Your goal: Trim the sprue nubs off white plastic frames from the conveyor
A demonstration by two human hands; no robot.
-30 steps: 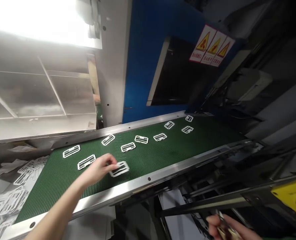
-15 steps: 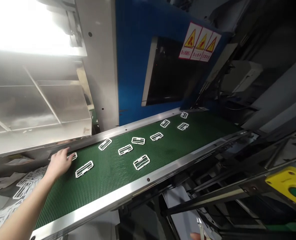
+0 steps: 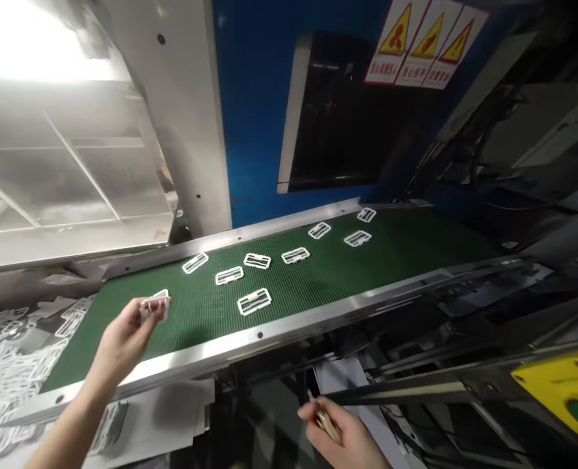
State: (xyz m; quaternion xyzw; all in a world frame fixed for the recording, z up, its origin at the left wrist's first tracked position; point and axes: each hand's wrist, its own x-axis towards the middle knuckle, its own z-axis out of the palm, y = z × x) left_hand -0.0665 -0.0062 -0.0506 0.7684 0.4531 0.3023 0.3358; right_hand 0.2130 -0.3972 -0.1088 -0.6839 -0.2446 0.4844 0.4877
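At lower left, my left hand (image 3: 123,340) pinches a part (image 3: 148,303); at bottom centre-right, my right hand (image 3: 348,435) encloses a tool (image 3: 328,426).

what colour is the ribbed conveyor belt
The ribbed conveyor belt is dark green, shown best in the head view.

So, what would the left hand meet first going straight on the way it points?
Likely the white frame on the green belt, partly hidden behind the held piece; depth is unclear.

Left grip (image 3: 125,335) pinches; right grip (image 3: 342,432) curls, lower.
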